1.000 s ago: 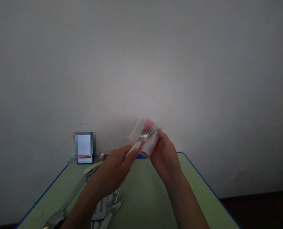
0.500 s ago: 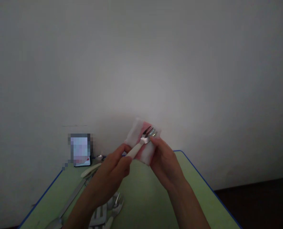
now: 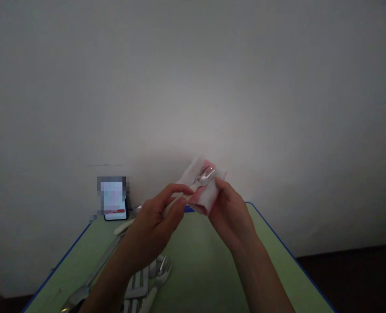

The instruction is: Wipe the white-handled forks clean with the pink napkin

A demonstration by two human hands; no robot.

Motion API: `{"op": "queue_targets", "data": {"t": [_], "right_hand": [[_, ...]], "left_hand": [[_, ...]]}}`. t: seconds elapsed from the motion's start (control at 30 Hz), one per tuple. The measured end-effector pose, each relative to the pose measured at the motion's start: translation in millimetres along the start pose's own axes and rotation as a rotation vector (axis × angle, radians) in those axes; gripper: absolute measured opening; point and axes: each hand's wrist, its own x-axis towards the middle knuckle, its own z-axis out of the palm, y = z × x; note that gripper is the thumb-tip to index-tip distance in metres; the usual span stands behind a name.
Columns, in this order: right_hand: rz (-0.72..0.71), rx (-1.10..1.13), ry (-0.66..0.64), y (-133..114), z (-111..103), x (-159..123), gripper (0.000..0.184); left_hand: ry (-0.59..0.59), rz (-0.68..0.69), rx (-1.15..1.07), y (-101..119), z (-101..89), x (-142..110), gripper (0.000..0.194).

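My left hand [image 3: 162, 217] pinches the pale handle of a fork [image 3: 206, 175], whose metal tines point up and to the right. Behind the tines lies a folded white and pink cloth [image 3: 190, 171], which my right hand [image 3: 233, 213] grips along its right side. The fork's head rests over the cloth, and my right thumb is beside it. Both hands are raised above the far part of the green table [image 3: 209, 265]. Part of the fork's handle is hidden by my left fingers.
A phone [image 3: 114, 200] leans upright against the wall at the table's far left. Under my left forearm lie a large metal spoon [image 3: 80, 293], a slotted utensil [image 3: 137, 284] and another fork [image 3: 160, 278]. A pale handle [image 3: 123, 227] lies near the phone. Blue edging [image 3: 277, 234] borders the table.
The fork has turned in my left hand, and my left fingers now sit nearer its head. My right thumb has slid off the tines onto the cloth's edge. The view has shifted slightly.
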Motion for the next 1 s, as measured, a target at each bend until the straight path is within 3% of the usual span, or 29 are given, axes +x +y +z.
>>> {"op": "queue_targets", "data": {"t": [0.4,0.6,0.73,1.0], "right_hand": [[-0.05,-0.016,-0.018,-6.8,-3.7,6.9,0.02],[0.073,-0.014,-0.051,-1.6,-1.9,2.2,0.021],[0.119,-0.001,-0.057,1.3,-1.6,0.8,0.021],[0.046,0.041,-0.022,-4.4,-0.5,4.2,0.028]], "left_hand": [[0.05,0.027,0.224,15.1,0.1,-2.2,0.028],[0.063,-0.037,0.08,16.2,4.7,-4.3,0.03],[0.1,-0.069,0.099,15.3,4.5,-3.9,0.03],[0.064,-0.044,0.196,16.7,3.2,-0.9,0.032]]}}
